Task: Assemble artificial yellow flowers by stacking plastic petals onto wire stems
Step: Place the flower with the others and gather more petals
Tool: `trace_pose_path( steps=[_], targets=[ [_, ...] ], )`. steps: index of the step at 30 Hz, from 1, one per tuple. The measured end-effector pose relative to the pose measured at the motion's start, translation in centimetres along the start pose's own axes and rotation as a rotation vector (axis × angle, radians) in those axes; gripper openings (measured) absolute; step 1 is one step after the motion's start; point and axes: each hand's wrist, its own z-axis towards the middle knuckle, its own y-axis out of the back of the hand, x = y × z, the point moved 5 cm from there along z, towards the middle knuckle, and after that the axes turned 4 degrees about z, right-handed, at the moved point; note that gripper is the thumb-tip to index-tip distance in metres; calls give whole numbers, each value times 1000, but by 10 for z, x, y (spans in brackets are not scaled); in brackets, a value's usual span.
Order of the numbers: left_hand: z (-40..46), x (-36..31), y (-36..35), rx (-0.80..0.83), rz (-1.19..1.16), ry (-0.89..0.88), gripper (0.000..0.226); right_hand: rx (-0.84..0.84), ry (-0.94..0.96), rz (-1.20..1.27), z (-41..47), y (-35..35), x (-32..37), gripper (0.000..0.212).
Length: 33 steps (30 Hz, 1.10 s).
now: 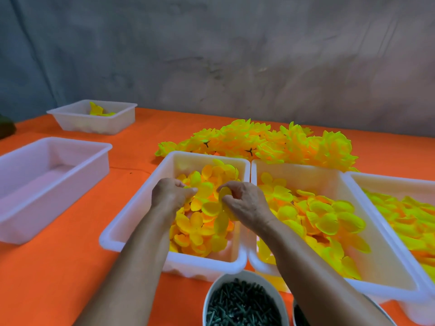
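Watching the head cam feed here, going left to right. Far left there's an empty-looking long white tray (47, 184) sitting on the orange tablecloth (70, 267), and behind it a smaller white tub (94, 121) with a couple of yellow bits inside. Good stretch of bare orange cloth between that long tray and the middle one.

My left hand (170, 195) is over the middle petal tray (131, 220), forearm crossing its near rim, fingers curled in with thumb and forefinger pinched together. It seems to be nipping something small, but I honestly can't tell what, it's hidden by the fingers. Right beside it, my right hand (244, 204) comes in across the shared wall of the two trays, knuckles up, fingers curled round a yellow petal (224, 195) it's holding just above the heap of loose petals (204, 222). The two hands are close, fingertips nearly facing, not touching.

Next tray to the right (329, 180) butts right up against the middle one, rims touching, and it's full of bigger petals. A third tray (388, 182) sits tight against that, cut off by the frame edge. Behind all three, a pile of finished flowers (270, 142) touches their far rims.

Down near me, a white bowl of dark stem pieces (242, 304) sits just in front of the middle tray, under my right forearm.
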Motion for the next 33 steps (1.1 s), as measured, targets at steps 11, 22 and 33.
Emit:
trace_pose_path(
  steps=[11,22,33],
  targets=[
    [-1,-10,-7,29,-212,-131,10,-135,-41,173,8,7,-11,16],
    [-6,-18,-5,16,-187,-203,18,-283,-112,556,12,12,-24,22],
    [1,-9,-9,62,-44,-151,15,-282,-74,494,13,11,-20,5]
  ],
)
